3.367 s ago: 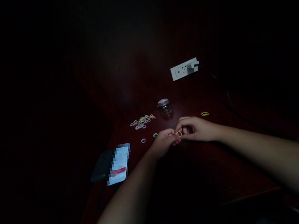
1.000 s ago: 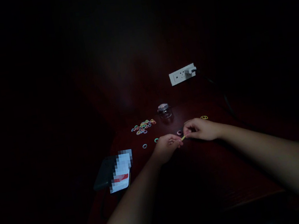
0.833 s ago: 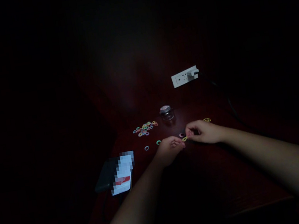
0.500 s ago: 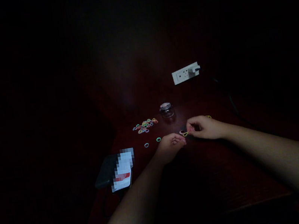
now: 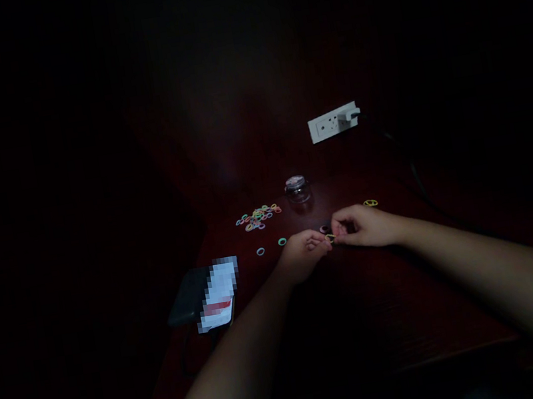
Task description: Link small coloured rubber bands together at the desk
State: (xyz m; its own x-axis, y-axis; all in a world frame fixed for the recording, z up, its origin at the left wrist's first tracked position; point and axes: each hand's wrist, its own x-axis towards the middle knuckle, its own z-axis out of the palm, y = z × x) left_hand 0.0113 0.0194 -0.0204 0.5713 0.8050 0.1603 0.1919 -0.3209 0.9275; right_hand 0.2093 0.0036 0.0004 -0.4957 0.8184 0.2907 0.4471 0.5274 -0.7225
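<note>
L hand (image 5: pixel 304 253), R hand (image 5: pixel 363 227) on yel band (image 5: pixel 330 236), jar (image 5: pixel 298 190) behind

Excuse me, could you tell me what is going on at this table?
A person's bare right hand pinches a small yellow ring-shaped band, with the bare left hand at its other end, though whether that one grips it is unclear. Beyond them on the dark reddish table are a loose heap of small multicoloured rings and a round transparent lidded jar.
</note>
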